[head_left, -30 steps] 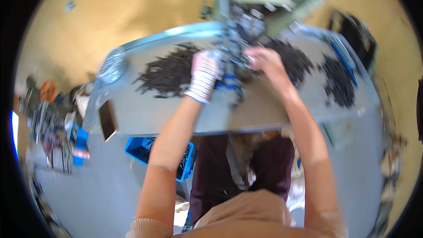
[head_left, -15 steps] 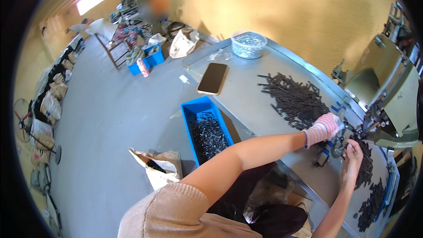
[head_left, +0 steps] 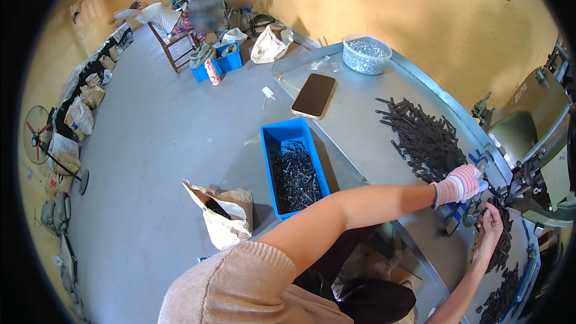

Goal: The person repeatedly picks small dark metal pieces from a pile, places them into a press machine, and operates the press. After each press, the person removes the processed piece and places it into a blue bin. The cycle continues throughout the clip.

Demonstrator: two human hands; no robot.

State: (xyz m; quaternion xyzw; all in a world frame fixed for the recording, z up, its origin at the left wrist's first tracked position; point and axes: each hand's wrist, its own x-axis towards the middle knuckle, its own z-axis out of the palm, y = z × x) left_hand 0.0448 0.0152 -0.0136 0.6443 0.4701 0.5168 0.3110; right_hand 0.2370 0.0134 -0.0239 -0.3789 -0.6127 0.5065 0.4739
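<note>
My left hand [head_left: 459, 185], in a pink, white and blue striped glove, reaches to the work point of a grey-green bench machine [head_left: 531, 117]. Its fingers look closed together, but what they hold is hidden. My bare right hand [head_left: 491, 228] is just nearer, beside the same spot. Its fingers are curled in a pinch, and whatever is in them is too small to make out. Left of the machine lies a heap of thin black strips [head_left: 420, 135] on the metal table [head_left: 354, 123]. More black pieces [head_left: 503, 294] lie beyond my right hand.
A phone [head_left: 314, 96] and a clear tub of small shiny metal parts [head_left: 366, 55] are on the table. A blue bin of black pieces [head_left: 269, 171] and an open sack [head_left: 225, 233] stand to the left. Farther off are a floor fan [head_left: 83, 181] and a person on a chair [head_left: 174, 54].
My view has shifted, so the scene sits farther right and the wall shows a little differently. Both hands stay at the machine, with only slight finger movement.
</note>
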